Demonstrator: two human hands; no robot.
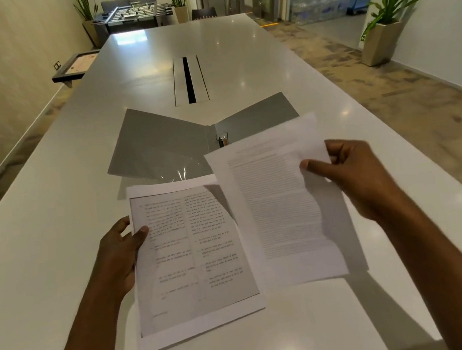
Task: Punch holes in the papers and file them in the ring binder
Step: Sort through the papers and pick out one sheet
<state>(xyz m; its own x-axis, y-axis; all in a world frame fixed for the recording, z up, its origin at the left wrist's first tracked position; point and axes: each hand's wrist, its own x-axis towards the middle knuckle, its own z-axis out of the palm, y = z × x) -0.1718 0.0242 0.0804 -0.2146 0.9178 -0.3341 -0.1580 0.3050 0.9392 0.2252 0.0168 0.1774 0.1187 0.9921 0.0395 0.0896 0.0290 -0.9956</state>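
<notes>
Fingers of the right hand [352,177] pinch 1 sheet [280,203] by its right edge, long axis toward the open ring binder [162,142] ahead; left hand [120,252] grips the other sheet [193,255].

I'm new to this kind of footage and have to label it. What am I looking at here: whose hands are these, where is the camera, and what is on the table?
There is no machine here. One wide-angle camera sits on a person's head, looking forward and down, so the two bare arms entering from the bottom are the wearer's own.

The left hand holds the left edge of a printed sheet with two columns of text; it seems to lie on another sheet. The right hand pinches the right edge of a second printed sheet, which overlaps the first and looks blurred.

Beyond them, an open grey ring binder lies flat on the long white table, its metal ring mechanism partly hidden by the paper. No hole punch is visible. The rest is an office room with potted plants in the background.
</notes>
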